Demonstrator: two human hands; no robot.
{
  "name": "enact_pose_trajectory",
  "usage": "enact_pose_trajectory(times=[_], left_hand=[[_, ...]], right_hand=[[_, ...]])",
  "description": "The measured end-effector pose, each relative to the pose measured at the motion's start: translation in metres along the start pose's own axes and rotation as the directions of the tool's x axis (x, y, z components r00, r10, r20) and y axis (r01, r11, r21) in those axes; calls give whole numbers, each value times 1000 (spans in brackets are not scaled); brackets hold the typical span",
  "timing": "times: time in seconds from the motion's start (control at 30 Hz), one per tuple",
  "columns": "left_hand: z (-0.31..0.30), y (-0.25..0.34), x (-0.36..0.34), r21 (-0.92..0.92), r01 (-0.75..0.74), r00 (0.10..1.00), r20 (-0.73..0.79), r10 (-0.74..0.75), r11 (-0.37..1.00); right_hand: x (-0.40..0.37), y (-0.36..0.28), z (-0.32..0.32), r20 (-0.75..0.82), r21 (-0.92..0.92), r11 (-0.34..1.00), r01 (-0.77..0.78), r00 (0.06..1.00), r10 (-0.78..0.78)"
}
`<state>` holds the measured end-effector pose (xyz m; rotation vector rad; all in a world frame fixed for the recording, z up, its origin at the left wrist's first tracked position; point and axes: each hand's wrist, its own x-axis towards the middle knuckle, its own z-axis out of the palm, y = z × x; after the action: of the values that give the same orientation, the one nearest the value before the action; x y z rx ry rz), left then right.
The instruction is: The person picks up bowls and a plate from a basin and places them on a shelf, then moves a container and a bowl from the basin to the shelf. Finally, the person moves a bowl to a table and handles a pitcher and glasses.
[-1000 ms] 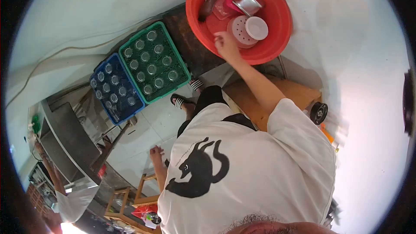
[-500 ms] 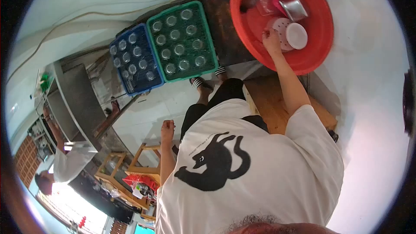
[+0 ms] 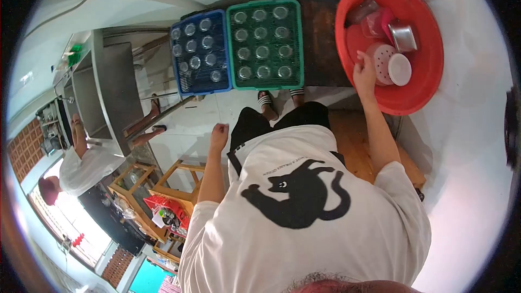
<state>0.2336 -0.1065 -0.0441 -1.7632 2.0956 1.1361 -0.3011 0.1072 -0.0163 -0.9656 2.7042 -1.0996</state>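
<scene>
My right hand [image 3: 366, 72] reaches over the near left rim of a big red plastic basin [image 3: 432, 84]. Its fingers are bent but apart, and I see nothing held in them. Close beside the fingers, a white perforated cup-like container [image 3: 380, 57] lies in the basin with a round white piece [image 3: 400, 70] against its right end. A shiny metal container [image 3: 404, 38] and a pink item [image 3: 387, 21] lie behind them. At my left side, my left hand [image 3: 220, 131] hangs loosely closed, with nothing visible in it.
To the basin's left stand a green crate [image 3: 301, 49] and a blue crate [image 3: 227, 49], both holding rows of clear glasses. A steel sink unit [image 3: 106, 103] is further left, with another person [image 3: 89, 171] beside it. Wooden stools [image 3: 184, 182] stand behind my left arm.
My view has shifted, so the basin and crates appear further right and lower. My right hand has drawn slightly left, away from the perforated container. My left hand stays at my side.
</scene>
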Motion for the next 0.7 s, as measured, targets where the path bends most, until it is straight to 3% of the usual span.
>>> enact_pose_trajectory(times=[0.2, 0.27, 0.33, 0.4, 0.47, 0.53, 0.57, 0.63, 0.7], left_hand=[[-14, 38, 41, 26, -166, 986, 7, 166, 986], [-20, 32, 50, 16, -169, 985, 22, 169, 985], [-27, 16, 62, 0, -188, 981, 42, 187, 982], [-27, -11, 79, 105, -182, 980, 96, 172, 978], [-23, -52, 104, 90, -206, 971, 141, 192, 975], [-24, -86, 127, 175, -87, 962, 271, 37, 981], [-22, -106, 137, 138, -122, 964, 252, 85, 983], [-47, -87, 132, 31, -44, 945, 326, 31, 999], [-25, -136, 176, -7, -108, 927, 362, 104, 994]], right_hand=[[-42, -43, -1, 22, 109, 992, -67, 998, 65], [-59, -55, 3, 71, 210, 960, -188, 982, 177], [-78, -70, 5, 88, 217, 959, -185, 982, 169], [-104, -79, 7, 93, 213, 958, -190, 980, 174], [-136, -81, 11, 145, 73, 994, -86, 987, 75], [-181, -80, 19, 165, 26, 980, -199, 967, 192], [-211, -64, 31, 157, 26, 963, -268, 952, 261], [-267, -63, 34, 152, -27, 907, -421, 895, 420], [-333, -69, 36, 162, -101, 821, -562, 805, 571]])
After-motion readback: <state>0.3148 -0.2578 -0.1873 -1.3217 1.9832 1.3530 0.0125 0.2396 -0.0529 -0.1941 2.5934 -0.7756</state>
